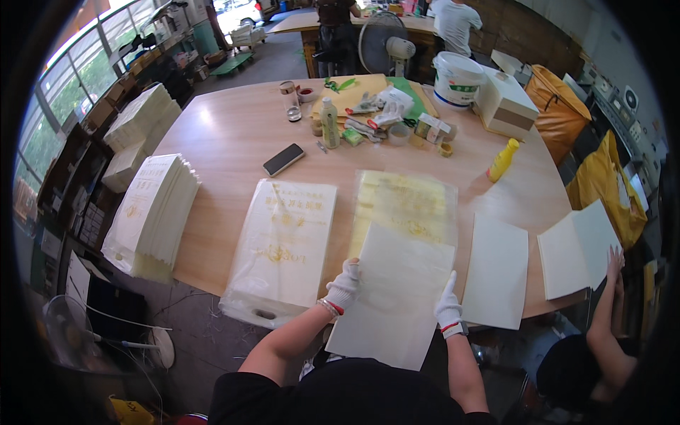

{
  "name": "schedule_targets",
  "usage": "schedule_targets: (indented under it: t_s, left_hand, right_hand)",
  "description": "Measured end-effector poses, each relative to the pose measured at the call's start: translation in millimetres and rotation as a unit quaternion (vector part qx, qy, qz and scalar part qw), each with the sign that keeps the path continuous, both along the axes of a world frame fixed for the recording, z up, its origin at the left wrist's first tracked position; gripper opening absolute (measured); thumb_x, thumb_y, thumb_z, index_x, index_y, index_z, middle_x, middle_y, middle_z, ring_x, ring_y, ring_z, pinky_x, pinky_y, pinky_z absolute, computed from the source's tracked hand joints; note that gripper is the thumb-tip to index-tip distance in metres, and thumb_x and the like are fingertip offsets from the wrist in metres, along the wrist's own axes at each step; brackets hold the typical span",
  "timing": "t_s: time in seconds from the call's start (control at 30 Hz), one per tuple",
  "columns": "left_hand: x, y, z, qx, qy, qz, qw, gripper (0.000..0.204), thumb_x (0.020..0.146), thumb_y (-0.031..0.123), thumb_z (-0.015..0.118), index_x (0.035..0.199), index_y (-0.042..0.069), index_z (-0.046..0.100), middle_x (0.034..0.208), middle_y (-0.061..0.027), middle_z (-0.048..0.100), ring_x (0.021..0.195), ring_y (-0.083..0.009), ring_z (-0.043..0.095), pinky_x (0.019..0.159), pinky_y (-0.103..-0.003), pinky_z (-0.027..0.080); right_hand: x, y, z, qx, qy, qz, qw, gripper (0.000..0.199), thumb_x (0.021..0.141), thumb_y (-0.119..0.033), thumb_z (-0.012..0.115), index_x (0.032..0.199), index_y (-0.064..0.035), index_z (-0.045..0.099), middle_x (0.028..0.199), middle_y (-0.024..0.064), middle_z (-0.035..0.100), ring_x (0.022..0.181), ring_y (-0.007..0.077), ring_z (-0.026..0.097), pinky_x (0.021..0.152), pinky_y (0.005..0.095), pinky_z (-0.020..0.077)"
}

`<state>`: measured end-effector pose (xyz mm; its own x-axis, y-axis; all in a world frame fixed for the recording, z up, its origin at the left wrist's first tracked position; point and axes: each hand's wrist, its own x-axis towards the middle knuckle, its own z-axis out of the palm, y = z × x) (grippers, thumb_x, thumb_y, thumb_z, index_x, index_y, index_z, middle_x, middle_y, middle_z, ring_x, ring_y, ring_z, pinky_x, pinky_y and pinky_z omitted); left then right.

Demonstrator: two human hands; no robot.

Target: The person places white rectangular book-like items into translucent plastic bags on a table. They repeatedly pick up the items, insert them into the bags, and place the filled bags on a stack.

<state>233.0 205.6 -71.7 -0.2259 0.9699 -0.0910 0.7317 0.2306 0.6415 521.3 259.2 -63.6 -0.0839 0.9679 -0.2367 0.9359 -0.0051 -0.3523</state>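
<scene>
A large off-white paper sheet [397, 297] is held at its two sides in front of me; I cannot tell if it is one sheet or several. My left hand [345, 285], in a white knitted glove, grips its left edge with the thumb on top. My gloved right hand [448, 306] holds the right edge. Beyond, the sheet's far end overlaps a clear plastic bag with gold print [407, 195] over something pale yellow. To the left lies a stack of white printed plastic bags [290, 234] with a handle hole; to the right, a flat white sheet [496, 269].
More bags are piled [152, 209] at far left. A phone [283, 160], a bottle [329, 122], a glass [290, 103], a yellow bottle [503, 160], a white bucket [457, 81] and a box [506, 106] stand farther back. At right, another person's hands [615, 262] touch white sheets [577, 248].
</scene>
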Motion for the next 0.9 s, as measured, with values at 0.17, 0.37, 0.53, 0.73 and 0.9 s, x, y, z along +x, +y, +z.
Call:
schedule_targets:
  t_s: [0.17, 0.37, 0.53, 0.73, 0.9]
  left_hand:
    - [2, -60, 11, -0.115, 0.087, -0.032, 0.989, 0.029, 0.087, 0.022, 0.044, 0.113, 0.013, 0.037, 0.115, -0.0162, 0.042, 0.075, -0.0373, 0.061, 0.05, -0.057, 0.039]
    - [-4, -175, 16, -0.171, -0.079, -0.154, 0.97, 0.03, 0.085, 0.018, 0.051, 0.114, 0.013, 0.046, 0.109, -0.0176, 0.05, 0.096, -0.0355, 0.056, 0.076, -0.047, 0.046]
    - [10, -163, 35, 0.111, -0.15, -0.203, 0.961, 0.026, 0.078, 0.007, 0.057, 0.104, 0.002, 0.055, 0.094, -0.0143, 0.056, 0.087, -0.0162, 0.055, 0.077, -0.029, 0.045]
    - [-8, -163, 37, 0.098, -0.248, -0.02, 0.964, 0.01, 0.071, -0.007, 0.046, 0.071, 0.004, 0.046, 0.069, -0.0059, 0.047, 0.067, -0.0161, 0.049, 0.062, -0.028, 0.043]
    - [2, -139, 85, 0.248, -0.191, -0.119, 0.942, 0.012, 0.066, -0.006, 0.047, 0.073, 0.004, 0.048, 0.071, -0.0112, 0.046, 0.065, -0.0245, 0.049, 0.059, -0.032, 0.041]
  right_hand:
    - [-1, -64, 1, -0.057, -0.019, 0.0, 0.998, 0.089, 0.078, -0.013, 0.051, 0.14, -0.0094, -0.012, 0.072, 0.0212, 0.06, 0.064, 0.0364, 0.058, 0.056, 0.0487, 0.0435]
    - [13, -193, 39, 0.133, 0.176, 0.023, 0.975, 0.047, 0.083, -0.024, 0.051, 0.124, -0.0039, 0.04, 0.073, 0.0202, 0.06, 0.064, 0.0362, 0.058, 0.053, 0.0491, 0.0429]
    - [10, -199, 22, 0.098, 0.201, 0.028, 0.974, 0.027, 0.082, -0.027, 0.052, 0.098, -0.0049, 0.054, 0.078, 0.0197, 0.06, 0.07, 0.038, 0.058, 0.058, 0.0496, 0.044]
    - [59, -181, 10, -0.116, 0.293, 0.11, 0.943, 0.028, 0.084, -0.032, 0.054, 0.085, -0.0057, 0.061, 0.082, 0.0149, 0.061, 0.079, 0.0289, 0.061, 0.071, 0.0385, 0.0478]
    - [-12, -148, -36, -0.116, 0.526, -0.152, 0.829, 0.027, 0.083, -0.018, 0.054, 0.104, -0.001, 0.059, 0.097, 0.0066, 0.062, 0.088, 0.0162, 0.058, 0.079, 0.0285, 0.0452]
